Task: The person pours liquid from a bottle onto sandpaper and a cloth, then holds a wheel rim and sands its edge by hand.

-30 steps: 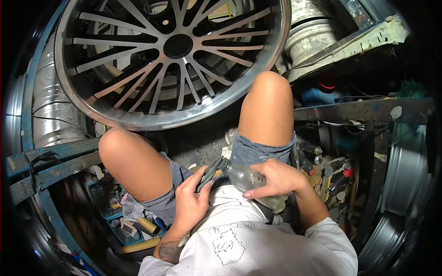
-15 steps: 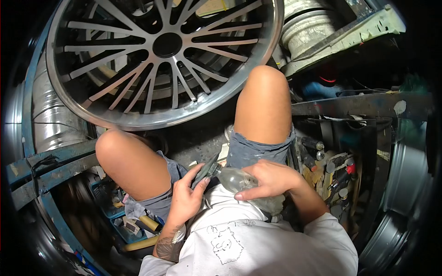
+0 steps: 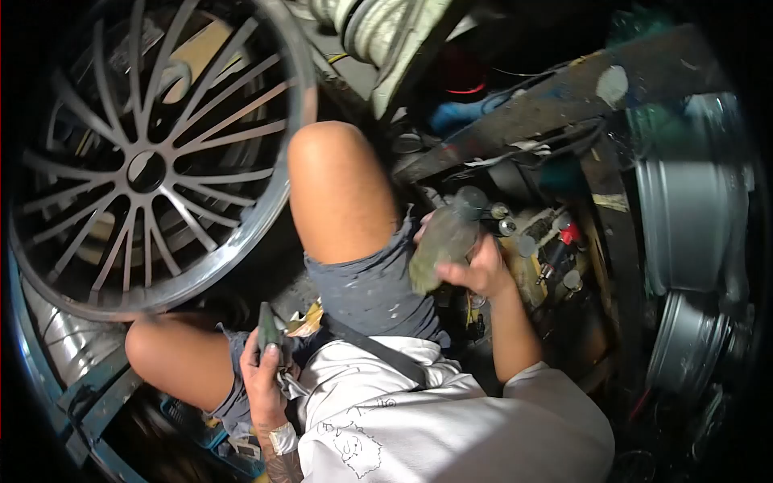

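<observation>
My right hand [image 3: 485,270] is wrapped round a cloudy plastic bottle [image 3: 452,235], held to the right of my raised knee with its dark-capped end pointing up and away. In my left hand [image 3: 262,378] is a thin, dark grey-green pad [image 3: 269,326], pinched between thumb and fingers above my lap, its narrow end pointing up. I cannot make out the pad's exact kind. Hand and bottle are slightly blurred. A large multi-spoke car wheel [image 3: 300,88] stands in front of my knees, apart from both hands.
Several tools [image 3: 568,237] crowd a holder at the right, close to the bottle. Above them runs a paint-stained bar [image 3: 555,101]. Silver wheel rims [image 3: 680,233] stand at the far right. A blue metal frame [image 3: 109,392] lies at lower left.
The bottle has moved away from the pad, rightward and up, and its capped end has turned away from my left hand. The view has swung right, so the wheel appears further left.
</observation>
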Motion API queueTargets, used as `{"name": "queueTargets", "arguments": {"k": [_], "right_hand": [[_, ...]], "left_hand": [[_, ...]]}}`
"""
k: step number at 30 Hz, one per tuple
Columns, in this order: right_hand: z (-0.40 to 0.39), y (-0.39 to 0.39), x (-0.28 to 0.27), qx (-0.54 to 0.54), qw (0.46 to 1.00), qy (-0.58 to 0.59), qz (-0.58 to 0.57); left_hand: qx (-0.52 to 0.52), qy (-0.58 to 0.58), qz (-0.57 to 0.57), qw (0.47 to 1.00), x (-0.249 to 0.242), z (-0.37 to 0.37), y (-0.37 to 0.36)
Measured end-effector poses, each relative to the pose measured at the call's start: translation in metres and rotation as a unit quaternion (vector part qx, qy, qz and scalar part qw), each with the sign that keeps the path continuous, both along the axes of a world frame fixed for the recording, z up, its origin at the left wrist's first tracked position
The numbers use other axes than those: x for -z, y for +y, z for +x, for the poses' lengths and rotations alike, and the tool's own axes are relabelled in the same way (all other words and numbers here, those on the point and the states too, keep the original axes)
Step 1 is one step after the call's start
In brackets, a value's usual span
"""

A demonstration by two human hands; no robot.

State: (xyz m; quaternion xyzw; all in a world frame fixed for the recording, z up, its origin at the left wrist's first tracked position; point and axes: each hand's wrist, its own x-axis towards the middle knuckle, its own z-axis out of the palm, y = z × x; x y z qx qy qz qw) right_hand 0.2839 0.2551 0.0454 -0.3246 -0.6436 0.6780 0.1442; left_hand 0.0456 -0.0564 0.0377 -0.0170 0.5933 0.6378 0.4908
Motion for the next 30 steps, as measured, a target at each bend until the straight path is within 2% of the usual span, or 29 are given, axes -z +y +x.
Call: {"name": "queueTargets", "arguments": {"k": [3, 5, 6, 7, 9, 11, 15, 16, 18, 21, 23, 24, 26, 30], "right_hand": [[0.034, 0.019, 0.059, 0.144, 0.987, 0.029, 0.070], [0.042, 0.025, 0.101, 0.282, 0.950, 0.019, 0.128], [0.047, 0.032, 0.118, 0.329, 0.940, 0.010, 0.089], [0.064, 0.044, 0.151, 0.362, 0.928, -0.058, 0.068], [0.069, 0.063, 0.193, 0.447, 0.879, -0.103, 0.128], [0.069, 0.083, 0.220, 0.468, 0.865, -0.110, 0.144], [0.087, 0.113, 0.292, 0.489, 0.837, -0.165, 0.179], [0.093, 0.119, 0.306, 0.491, 0.826, -0.215, 0.177], [0.109, 0.130, 0.346, 0.510, 0.808, -0.223, 0.192], [0.121, 0.139, 0.361, 0.512, 0.800, -0.258, 0.174], [0.127, 0.145, 0.365, 0.478, 0.796, -0.315, 0.195], [0.125, 0.144, 0.361, 0.462, 0.791, -0.342, 0.207], [0.102, 0.134, 0.307, 0.435, 0.774, -0.395, 0.237], [0.104, 0.131, 0.298, 0.411, 0.764, -0.388, 0.311]], "left_hand": [[-0.011, 0.051, -0.015, 0.999, -0.001, -0.002, 0.020], [-0.010, 0.098, -0.036, 0.994, -0.002, -0.005, 0.030], [-0.009, 0.114, -0.040, 0.993, -0.001, -0.006, 0.033], [-0.009, 0.129, -0.044, 0.991, -0.001, -0.008, 0.034], [0.004, 0.153, -0.056, 0.987, 0.000, -0.010, 0.035], [0.003, 0.192, -0.077, 0.978, 0.005, -0.008, 0.036], [0.025, 0.179, -0.100, 0.978, 0.003, -0.007, 0.035], [0.025, 0.179, -0.096, 0.979, 0.002, -0.005, 0.037], [0.025, 0.180, -0.097, 0.979, -0.001, -0.001, 0.043], [0.031, 0.176, -0.111, 0.978, -0.006, 0.005, 0.054], [0.032, 0.159, -0.120, 0.980, -0.006, 0.008, 0.059], [0.032, 0.143, -0.105, 0.984, 0.000, 0.008, 0.059], [0.038, 0.160, -0.104, 0.981, 0.003, 0.011, 0.064], [0.046, 0.164, -0.097, 0.981, 0.006, 0.012, 0.072]]}}
